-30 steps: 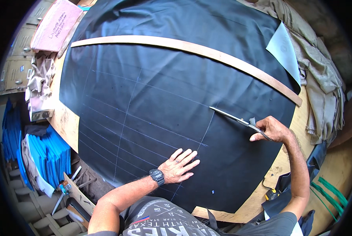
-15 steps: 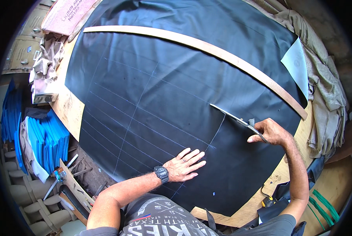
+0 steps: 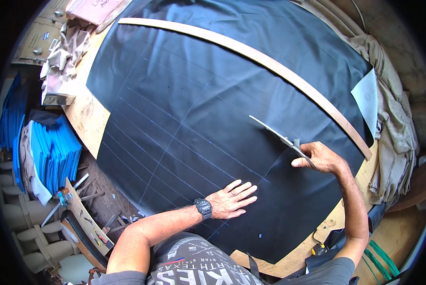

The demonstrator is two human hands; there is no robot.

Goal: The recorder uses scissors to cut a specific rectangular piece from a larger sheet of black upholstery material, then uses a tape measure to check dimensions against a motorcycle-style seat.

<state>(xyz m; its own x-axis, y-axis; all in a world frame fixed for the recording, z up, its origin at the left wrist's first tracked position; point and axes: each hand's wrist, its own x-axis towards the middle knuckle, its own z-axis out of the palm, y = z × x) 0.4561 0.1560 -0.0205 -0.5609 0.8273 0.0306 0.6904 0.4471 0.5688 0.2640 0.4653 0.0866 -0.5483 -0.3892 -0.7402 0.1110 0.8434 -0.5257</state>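
Fingers of left hand (image 3: 231,202) spread flat on smooth black leather-like sheet (image 3: 294,213), gripping nothing; likely steadying it beside the thin pale drawn lines (image 3: 175,136). Fingers of right hand (image 3: 323,156) closed on handles of long silver metal scissors (image 3: 275,133), tip pointing far-left over sheet, presumably for control. Sheet spread across light wooden bench (image 3: 84,123); long narrow wooden strip (image 3: 270,65) lies on its far part, maybe as weight. Unclear: finger placement in handles, whether the 2 blades are apart, small grey bit (image 3: 296,142) near pivot. Sheet's far edge partly cut off at top.
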